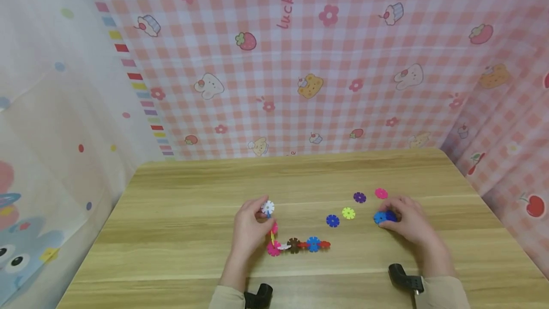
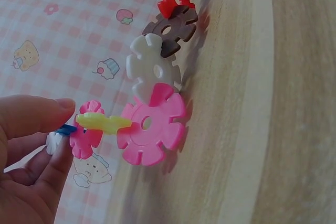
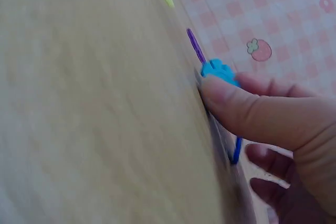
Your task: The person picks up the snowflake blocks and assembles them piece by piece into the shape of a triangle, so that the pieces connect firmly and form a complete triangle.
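Note:
My left hand (image 1: 250,225) grips the upper end of a chain of interlocked notched plastic discs, near a white disc (image 1: 268,207) and a blue one (image 2: 65,129). From there the chain runs through a pink disc (image 2: 86,136), a yellow disc (image 2: 103,122) and a larger-looking pink disc (image 2: 152,125). White, brown (image 1: 293,245), red and blue discs follow along the table toward the right. Over on the right, my right hand (image 1: 407,218) pinches a light blue disc (image 3: 220,71) between thumb and finger. A dark blue disc (image 1: 391,216) shows beside it, partly hidden by the fingers.
Loose discs lie on the wooden table (image 1: 180,232) between and beyond the hands: blue (image 1: 332,221), yellow (image 1: 349,213), purple (image 1: 360,197) and pink (image 1: 381,193). A pink checked cloth (image 1: 291,70) hangs behind the table's far edge.

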A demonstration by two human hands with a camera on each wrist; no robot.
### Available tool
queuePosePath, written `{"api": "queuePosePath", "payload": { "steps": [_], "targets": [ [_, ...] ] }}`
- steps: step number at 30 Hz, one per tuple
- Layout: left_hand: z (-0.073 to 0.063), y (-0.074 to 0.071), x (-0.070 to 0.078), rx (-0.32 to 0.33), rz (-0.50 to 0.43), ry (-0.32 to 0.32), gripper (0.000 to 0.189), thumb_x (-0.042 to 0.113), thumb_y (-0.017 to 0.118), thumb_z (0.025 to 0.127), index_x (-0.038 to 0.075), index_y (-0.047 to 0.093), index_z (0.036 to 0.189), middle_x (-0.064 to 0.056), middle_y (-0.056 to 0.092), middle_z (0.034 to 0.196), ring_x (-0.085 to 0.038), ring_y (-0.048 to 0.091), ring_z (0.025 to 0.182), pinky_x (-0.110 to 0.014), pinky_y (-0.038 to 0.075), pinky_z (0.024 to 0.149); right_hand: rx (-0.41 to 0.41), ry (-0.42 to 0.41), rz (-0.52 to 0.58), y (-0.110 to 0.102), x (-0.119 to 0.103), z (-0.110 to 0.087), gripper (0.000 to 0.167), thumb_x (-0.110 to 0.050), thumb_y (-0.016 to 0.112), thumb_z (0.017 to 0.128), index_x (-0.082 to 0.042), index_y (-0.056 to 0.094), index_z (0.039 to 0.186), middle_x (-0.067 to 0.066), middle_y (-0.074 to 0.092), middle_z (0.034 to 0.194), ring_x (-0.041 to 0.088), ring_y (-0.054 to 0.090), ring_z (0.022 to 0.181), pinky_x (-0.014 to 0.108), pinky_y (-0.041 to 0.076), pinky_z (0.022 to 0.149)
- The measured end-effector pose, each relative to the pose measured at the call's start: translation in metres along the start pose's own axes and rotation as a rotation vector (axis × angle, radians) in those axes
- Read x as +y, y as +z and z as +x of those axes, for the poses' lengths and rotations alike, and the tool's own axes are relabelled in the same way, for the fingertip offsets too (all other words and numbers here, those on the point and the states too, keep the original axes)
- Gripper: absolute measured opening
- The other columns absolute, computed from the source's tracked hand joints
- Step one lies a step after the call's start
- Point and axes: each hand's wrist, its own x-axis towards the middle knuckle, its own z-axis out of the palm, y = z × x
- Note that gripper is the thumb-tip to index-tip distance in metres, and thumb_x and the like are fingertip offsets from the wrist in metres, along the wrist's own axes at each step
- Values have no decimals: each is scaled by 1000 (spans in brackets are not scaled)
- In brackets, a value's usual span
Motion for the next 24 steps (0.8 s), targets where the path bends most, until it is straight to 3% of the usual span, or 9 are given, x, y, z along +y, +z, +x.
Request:
{"api": "queuePosePath", "payload": {
  "steps": [4, 6, 10, 16, 24],
  "targets": [
    [0, 0, 1, -4, -2, -4, 57, -2, 80, 75, -3, 62, 129, -17, 62, 118, -20, 63, 88, -24, 56, 78, 77, -52, 8, 2, -5, 5, 22, -4, 82, 78, -13, 65, 88, -1, 64, 88, 19, 54, 84, 36, 41, 78],
    [0, 0, 2, -3, -8, -5, 57, -3, 80, 75, -3, 62, 129, -17, 63, 118, -20, 63, 88, -25, 56, 78, 94, -27, 34, 3, -13, 8, 18, -3, 80, 80, -12, 67, 89, -4, 62, 80, 13, 53, 76, 30, 44, 70],
    [0, -1, 2, 2, -14, -7, 57, -3, 81, 74, -3, 63, 128, -17, 63, 117, -20, 63, 88, -25, 56, 78, 89, 70, 163, 11, -36, 17, 12, -6, 76, 86, -6, 69, 96, -1, 64, 81, 11, 55, 73, 24, 47, 64],
    [0, -1, 2, -11, -21, -33, 58, -3, 80, 75, -1, 62, 129, -16, 62, 120, -20, 63, 90, -25, 56, 79, 72, 68, 374, 43, -78, 33, 10, -4, 73, 88, -2, 70, 97, 5, 69, 87, 14, 61, 76, 23, 52, 66],
    [0, 0, 1, -17, -33, -30, 58, -3, 80, 74, -1, 63, 129, -17, 62, 122, -20, 64, 91, -24, 56, 79, 54, 70, 494, 83, -132, 44, 5, -7, 76, 86, -5, 73, 90, 0, 70, 85, 14, 62, 73, 24, 54, 66]
  ]
}}
